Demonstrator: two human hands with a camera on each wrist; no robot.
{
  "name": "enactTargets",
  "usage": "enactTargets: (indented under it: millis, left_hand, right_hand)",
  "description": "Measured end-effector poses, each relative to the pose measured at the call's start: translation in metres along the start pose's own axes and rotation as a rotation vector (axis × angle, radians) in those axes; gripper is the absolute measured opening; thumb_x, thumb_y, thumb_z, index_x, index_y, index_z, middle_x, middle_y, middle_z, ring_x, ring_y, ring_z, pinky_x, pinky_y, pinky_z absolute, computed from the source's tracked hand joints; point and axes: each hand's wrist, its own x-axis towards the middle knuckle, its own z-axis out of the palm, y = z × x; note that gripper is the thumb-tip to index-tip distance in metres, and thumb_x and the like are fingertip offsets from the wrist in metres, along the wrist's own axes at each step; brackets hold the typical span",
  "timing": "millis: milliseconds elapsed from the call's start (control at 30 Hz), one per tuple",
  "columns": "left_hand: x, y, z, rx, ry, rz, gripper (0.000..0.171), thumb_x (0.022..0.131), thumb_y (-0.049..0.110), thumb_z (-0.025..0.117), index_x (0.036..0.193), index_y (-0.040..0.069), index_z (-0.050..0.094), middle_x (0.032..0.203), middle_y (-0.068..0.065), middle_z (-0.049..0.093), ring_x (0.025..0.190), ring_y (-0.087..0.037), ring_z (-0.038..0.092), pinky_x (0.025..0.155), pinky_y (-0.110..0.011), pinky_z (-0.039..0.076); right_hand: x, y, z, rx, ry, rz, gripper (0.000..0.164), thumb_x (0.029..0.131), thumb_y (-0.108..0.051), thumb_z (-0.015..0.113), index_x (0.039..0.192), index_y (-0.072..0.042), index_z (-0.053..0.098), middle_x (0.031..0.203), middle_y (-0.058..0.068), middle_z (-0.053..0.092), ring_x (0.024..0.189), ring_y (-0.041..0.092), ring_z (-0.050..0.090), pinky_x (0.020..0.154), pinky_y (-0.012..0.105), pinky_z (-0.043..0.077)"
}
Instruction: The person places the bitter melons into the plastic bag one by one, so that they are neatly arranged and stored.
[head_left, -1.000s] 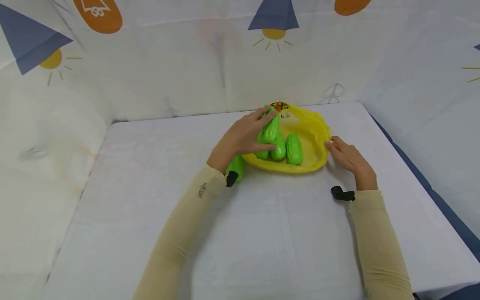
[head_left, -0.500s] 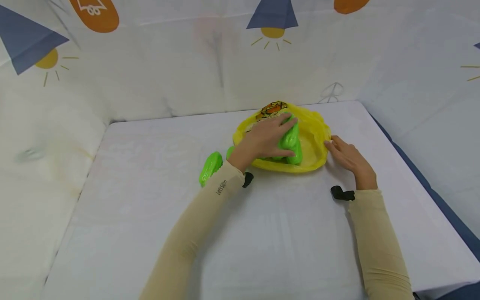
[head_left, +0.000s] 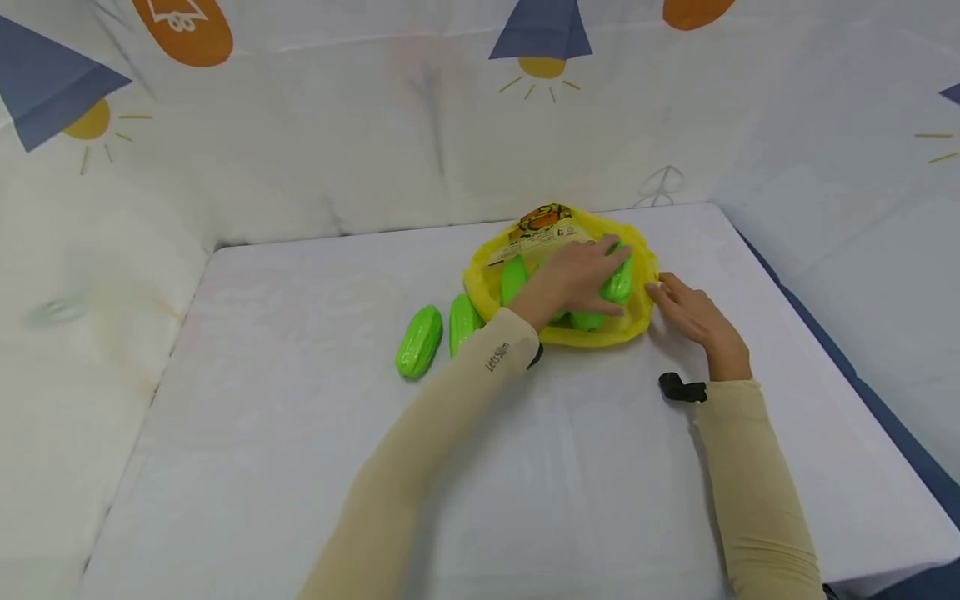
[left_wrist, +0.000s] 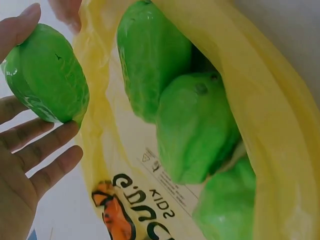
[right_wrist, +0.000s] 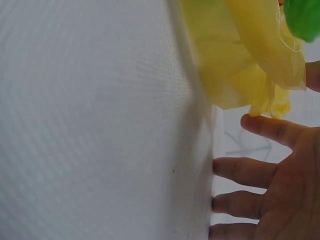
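My left hand [head_left: 573, 279] holds a glossy green gourd-like vegetable [head_left: 618, 283] at the right side of an open yellow plastic bag [head_left: 480, 279]. In the left wrist view, its thumb and fingers are around that gourd [left_wrist: 50, 75]. Several similar green gourds [left_wrist: 197, 127] lie inside the bag, partly hidden in the head view by the left hand. My right hand [head_left: 701, 321] pinches the bag's right rim between thumb and index finger; its other fingers [right_wrist: 245, 172] extend toward the tabletop.
Two green gourds lie on the white table [head_left: 300, 375] left of the bag: one whole in view [head_left: 419, 342], the other gourd [head_left: 464, 317] partly covered by the left sleeve [head_left: 450, 417]. A patterned white cloth wall [head_left: 337, 142] stands behind the table.
My left hand has moved right across the bag with the gourd in its grasp. Both gourds on the table have come into view from behind the left arm. My right hand stays at the rim.
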Motion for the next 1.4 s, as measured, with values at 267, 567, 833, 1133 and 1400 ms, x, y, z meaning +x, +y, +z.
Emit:
enactTargets:
  millis: [267,567,833,1133,1400]
  left_hand:
    - [0.015,0.022,0.011,0.055,-0.081,-0.022,0.091,0.090,0.069,0.050,0.159,0.022,0.013,0.163,-0.001,0.019,0.145,-0.017,0.032,0.119,-0.035,0.028]
    - [0.017,0.027,0.035,0.136,-0.085,-0.076,0.093,0.087,0.071,0.051,0.159,0.022,0.017,0.158,-0.001,0.030,0.139,-0.016,0.040,0.117,-0.040,0.031]
    - [0.017,0.021,0.042,0.136,-0.039,-0.122,0.098,0.084,0.074,0.053,0.158,0.019,0.019,0.158,-0.002,0.031,0.139,-0.021,0.041,0.116,-0.044,0.032]
    - [0.015,0.015,0.053,0.058,-0.022,-0.163,0.098,0.079,0.079,0.055,0.154,0.019,0.030,0.151,0.002,0.041,0.138,-0.019,0.040,0.115,-0.045,0.033]
    - [0.013,0.016,0.057,0.014,0.006,-0.173,0.098,0.075,0.076,0.063,0.149,0.017,0.035,0.150,0.001,0.042,0.140,-0.021,0.038,0.115,-0.044,0.034]
  right_hand:
    - [0.000,0.000,0.000,-0.010,0.011,-0.022,0.082,0.097,-0.068,0.013,0.156,-0.010,0.014,0.151,0.034,0.031,0.134,0.057,0.031,0.106,0.073,0.026]
    - [-0.001,-0.001,0.001,-0.022,0.018,-0.021,0.081,0.098,-0.067,0.014,0.156,-0.010,0.015,0.151,0.034,0.030,0.135,0.057,0.030,0.107,0.073,0.026]
    - [0.000,-0.001,0.000,-0.027,0.011,-0.018,0.081,0.099,-0.065,0.014,0.156,-0.008,0.015,0.152,0.034,0.029,0.136,0.057,0.029,0.108,0.072,0.025]
    - [0.000,-0.003,0.001,-0.020,0.003,0.001,0.085,0.097,-0.069,0.013,0.157,-0.009,0.013,0.153,0.034,0.027,0.136,0.057,0.027,0.108,0.073,0.023]
    - [-0.001,-0.003,-0.001,-0.019,-0.003,-0.005,0.085,0.097,-0.069,0.014,0.156,-0.008,0.012,0.153,0.035,0.026,0.135,0.057,0.027,0.108,0.073,0.023]
